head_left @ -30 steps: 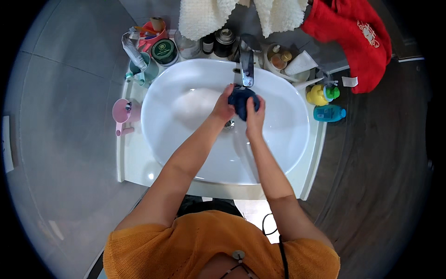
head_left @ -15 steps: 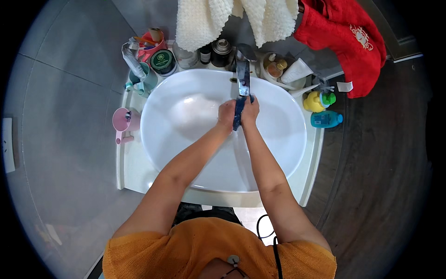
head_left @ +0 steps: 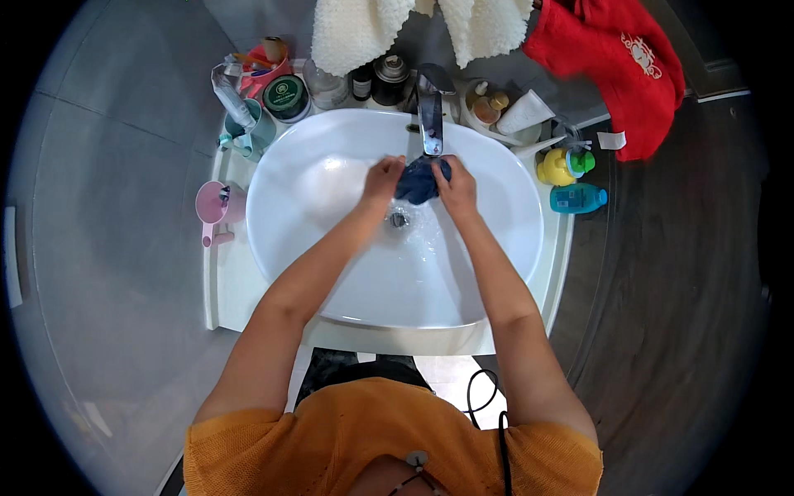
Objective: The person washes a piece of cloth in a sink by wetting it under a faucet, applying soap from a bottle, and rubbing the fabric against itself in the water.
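Note:
A wet, dark blue cloth [head_left: 418,183] is stretched between my two hands just below the spout of the chrome faucet [head_left: 430,124]. My left hand [head_left: 383,178] pinches its left edge. On the other side my right hand [head_left: 456,183] grips its right edge, thumb over the fabric. Both hands hang over the white oval washbasin [head_left: 331,248]. Water runs down past the cloth and splashes near the round drain [head_left: 399,220]. The exact kind of cloth item cannot be made out.
Along the left rim stand a pink cup [head_left: 217,205], a teal cup [head_left: 259,128] and a dark green-lidded jar [head_left: 286,97]. To the right are a yellow bottle [head_left: 556,168] and a blue bottle [head_left: 577,198]. Cream towels [head_left: 364,33] and a red towel [head_left: 608,66] hang behind.
My hands have moved apart, spreading the cloth from a narrow twisted bunch into a wider piece. The drain and splashing water have come into sight below it.

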A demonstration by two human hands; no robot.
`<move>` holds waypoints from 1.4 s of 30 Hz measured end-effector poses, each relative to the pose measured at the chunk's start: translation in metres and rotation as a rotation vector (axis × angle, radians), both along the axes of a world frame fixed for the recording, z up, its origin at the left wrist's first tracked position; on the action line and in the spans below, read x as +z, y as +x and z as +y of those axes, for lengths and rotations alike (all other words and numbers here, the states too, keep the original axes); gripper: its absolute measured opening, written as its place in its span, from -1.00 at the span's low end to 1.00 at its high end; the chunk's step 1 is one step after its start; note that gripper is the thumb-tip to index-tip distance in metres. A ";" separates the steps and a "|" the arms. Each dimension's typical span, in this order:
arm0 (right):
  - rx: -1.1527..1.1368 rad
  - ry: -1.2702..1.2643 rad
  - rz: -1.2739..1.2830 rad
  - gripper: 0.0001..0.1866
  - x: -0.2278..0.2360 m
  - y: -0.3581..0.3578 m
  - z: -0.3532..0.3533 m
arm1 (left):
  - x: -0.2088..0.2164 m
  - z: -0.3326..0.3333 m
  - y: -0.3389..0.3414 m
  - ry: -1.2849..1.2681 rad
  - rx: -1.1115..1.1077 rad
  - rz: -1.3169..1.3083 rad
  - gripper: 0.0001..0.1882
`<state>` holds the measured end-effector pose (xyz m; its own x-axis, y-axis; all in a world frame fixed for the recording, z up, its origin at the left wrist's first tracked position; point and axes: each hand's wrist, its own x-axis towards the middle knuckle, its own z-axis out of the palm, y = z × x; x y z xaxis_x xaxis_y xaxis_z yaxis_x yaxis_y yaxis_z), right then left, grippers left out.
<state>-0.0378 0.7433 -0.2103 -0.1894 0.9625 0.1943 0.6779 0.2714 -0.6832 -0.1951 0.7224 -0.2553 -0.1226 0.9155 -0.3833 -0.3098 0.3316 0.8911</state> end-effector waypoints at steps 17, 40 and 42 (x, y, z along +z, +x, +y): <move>0.165 -0.138 -0.315 -0.52 -0.052 -0.010 -0.082 | -0.036 -0.055 -0.048 -0.303 0.154 -0.252 -0.69; 0.189 -0.083 0.206 -0.72 0.064 -0.094 -0.138 | 0.038 -0.067 -0.038 -0.355 0.101 -0.911 -0.63; 0.136 -0.050 0.210 -0.76 0.063 -0.107 -0.139 | 0.018 -0.062 -0.048 -0.201 0.013 -0.801 -0.67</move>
